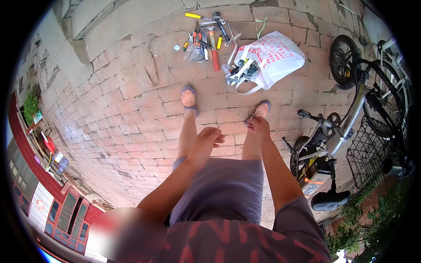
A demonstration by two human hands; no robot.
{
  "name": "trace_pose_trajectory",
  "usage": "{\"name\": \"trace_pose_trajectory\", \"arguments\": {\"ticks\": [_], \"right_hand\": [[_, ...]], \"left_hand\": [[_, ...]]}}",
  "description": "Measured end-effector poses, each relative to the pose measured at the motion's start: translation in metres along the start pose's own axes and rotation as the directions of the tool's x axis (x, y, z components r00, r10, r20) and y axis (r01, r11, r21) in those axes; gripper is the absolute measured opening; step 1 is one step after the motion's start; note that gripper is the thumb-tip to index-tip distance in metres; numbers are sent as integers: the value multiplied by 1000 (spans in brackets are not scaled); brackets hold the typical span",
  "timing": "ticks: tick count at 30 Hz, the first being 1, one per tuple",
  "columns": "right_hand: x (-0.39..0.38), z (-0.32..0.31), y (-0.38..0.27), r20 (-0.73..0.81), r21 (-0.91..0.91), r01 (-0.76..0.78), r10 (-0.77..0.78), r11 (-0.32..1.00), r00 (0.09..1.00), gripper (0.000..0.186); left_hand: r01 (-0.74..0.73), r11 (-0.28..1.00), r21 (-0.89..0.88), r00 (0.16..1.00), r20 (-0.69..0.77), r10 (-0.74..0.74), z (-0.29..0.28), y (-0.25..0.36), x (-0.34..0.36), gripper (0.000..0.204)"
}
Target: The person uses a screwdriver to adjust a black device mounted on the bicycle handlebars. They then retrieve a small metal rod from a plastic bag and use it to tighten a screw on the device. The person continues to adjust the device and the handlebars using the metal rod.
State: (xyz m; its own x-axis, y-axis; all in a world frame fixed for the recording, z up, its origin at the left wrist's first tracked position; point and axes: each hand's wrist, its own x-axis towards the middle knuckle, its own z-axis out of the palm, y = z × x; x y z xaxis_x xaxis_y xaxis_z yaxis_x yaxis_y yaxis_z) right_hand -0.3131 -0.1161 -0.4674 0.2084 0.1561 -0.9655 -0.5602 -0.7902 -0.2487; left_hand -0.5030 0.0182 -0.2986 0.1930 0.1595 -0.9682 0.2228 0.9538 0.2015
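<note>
My right hand (259,126) is held above my right foot, its thumb and fingertips pinched together. A small thing seems to be at its fingertips, too small to make out. My left hand (209,139) hovers a little lower and to the left, its fingers loosely bent and apart, with nothing visible in it. Both hands are well off the ground and do not touch each other. On the bricks beyond my feet lie a hammer (213,51) with a red handle, a yellow-handled screwdriver (194,16), a black flashlight (222,27) and several other hand tools.
A white bag (283,57) with red print lies on its side, dark items (246,69) spilling from its mouth. Bicycles stand at the right, one with a wire basket (366,151). A stone step (98,22) rises at the far left. Brick paving (127,109) covers the ground.
</note>
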Motion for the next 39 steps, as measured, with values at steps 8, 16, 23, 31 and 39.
{"name": "trace_pose_trajectory", "arguments": {"ticks": [8, 16, 23, 31, 39], "right_hand": [[122, 27, 14, 20, -214, 35, -31, 976, 999, 16], [221, 56, 3, -44, -258, 63, -77, 964, 996, 17], [284, 89, -27, -7, -312, 112, -120, 943, 993, 16], [305, 108, -54, -14, -318, 401, -428, 859, 904, 20], [344, -58, -118, 51, -992, 126, -860, 16, 508, 32]], "left_hand": [[96, 982, -164, 994, 71, -86, 7, -79, 117, 18], [95, 982, -162, 995, 56, -87, -9, -87, 178, 19], [28, 946, -323, 997, 76, -4, -4, -45, 192, 17], [84, 948, -308, 992, 112, -52, -5, -39, 200, 19], [128, 962, -240, 984, 155, -92, 9, -39, 195, 19]]}}
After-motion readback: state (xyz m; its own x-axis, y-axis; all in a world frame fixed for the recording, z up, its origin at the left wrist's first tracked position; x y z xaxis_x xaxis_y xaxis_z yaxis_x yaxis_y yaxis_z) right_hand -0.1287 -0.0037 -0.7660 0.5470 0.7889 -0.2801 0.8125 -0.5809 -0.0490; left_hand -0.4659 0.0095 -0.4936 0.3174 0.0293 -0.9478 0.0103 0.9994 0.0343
